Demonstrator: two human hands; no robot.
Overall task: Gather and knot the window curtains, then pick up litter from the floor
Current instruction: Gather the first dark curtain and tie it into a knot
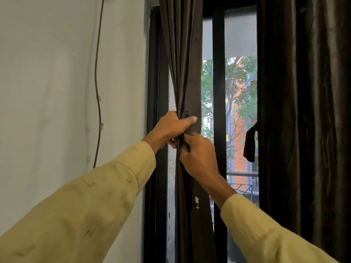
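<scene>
- The left hand (171,128) squeezes the bunched-up left curtain (184,63).
- The right hand (198,154), just below and touching it, pinches a dark fold of the same cloth.
- This curtain hangs by the black window frame (218,92).
- The right curtain (303,111) hangs well apart, with a cloth strap (250,145) dangling.
- A thin cable (97,73) runs down the white wall (47,82).

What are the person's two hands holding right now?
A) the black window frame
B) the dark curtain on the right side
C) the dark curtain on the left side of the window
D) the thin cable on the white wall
C: the left hand and the right hand both grip the bunched left curtain, while the right curtain hangs untouched.
</scene>
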